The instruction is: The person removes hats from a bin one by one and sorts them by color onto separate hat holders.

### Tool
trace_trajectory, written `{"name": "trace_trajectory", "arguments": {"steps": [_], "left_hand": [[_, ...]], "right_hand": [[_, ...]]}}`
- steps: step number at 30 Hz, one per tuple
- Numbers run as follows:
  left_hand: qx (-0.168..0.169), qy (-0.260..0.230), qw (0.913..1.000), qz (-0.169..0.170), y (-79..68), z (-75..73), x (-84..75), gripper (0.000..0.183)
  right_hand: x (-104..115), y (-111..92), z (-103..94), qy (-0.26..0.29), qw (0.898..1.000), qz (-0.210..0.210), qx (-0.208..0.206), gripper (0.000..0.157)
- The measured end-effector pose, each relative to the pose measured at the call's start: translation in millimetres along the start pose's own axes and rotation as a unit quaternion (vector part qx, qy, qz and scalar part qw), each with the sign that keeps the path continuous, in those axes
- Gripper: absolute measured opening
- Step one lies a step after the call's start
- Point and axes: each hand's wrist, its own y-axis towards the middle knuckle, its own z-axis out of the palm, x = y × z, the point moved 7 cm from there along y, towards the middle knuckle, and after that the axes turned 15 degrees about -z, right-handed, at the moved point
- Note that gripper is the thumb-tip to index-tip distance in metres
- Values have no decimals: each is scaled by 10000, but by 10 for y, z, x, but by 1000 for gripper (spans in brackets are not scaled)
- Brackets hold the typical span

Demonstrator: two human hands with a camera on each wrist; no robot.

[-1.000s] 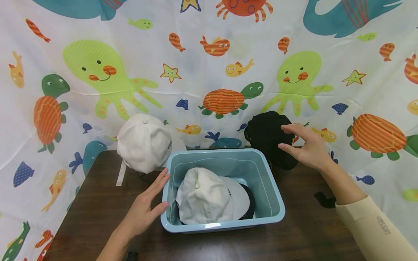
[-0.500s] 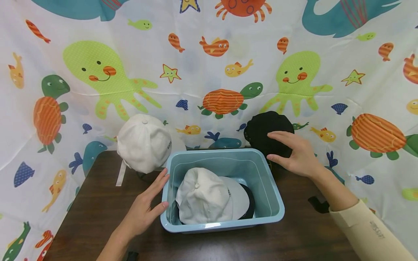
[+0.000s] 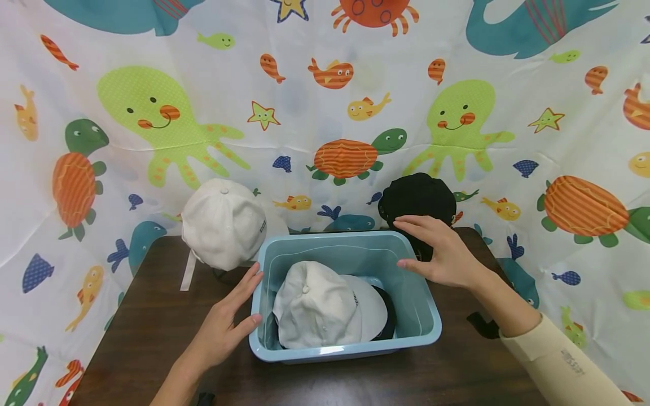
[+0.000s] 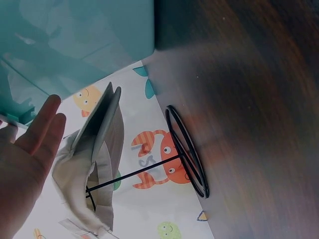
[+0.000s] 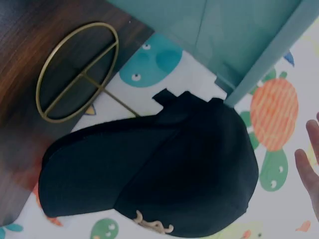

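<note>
A light blue plastic bin stands on the table with a pale cap inside; a black brim shows from under it. My left hand rests its fingertips at the bin's left side, fingers extended. Over the bin's back right corner is my right hand, thumb and fingers spread apart with nothing between them. Behind it sits a black cap, partly hidden by that hand; the right wrist view shows this cap on a brass-coloured stand.
A white cap is at the back left on a black wire stand, close to the bin. A white curtain with sea animals hangs behind the dark wooden table. A small black object lies beneath the right forearm.
My right hand has moved left and slightly down, from in front of the black cap to the bin's right back corner. The left hand, bin and caps have stayed put.
</note>
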Motion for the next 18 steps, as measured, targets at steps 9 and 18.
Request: {"name": "trace_trajectory", "arguments": {"steps": [9, 18], "left_hand": [[-24, 14, 10000, 19, 3, 6, 5, 73], [-21, 47, 10000, -17, 6, 7, 9, 72]], "right_hand": [[104, 39, 165, 182, 9994, -207, 221, 75], [177, 82, 328, 437, 9980, 49, 458, 77]]}}
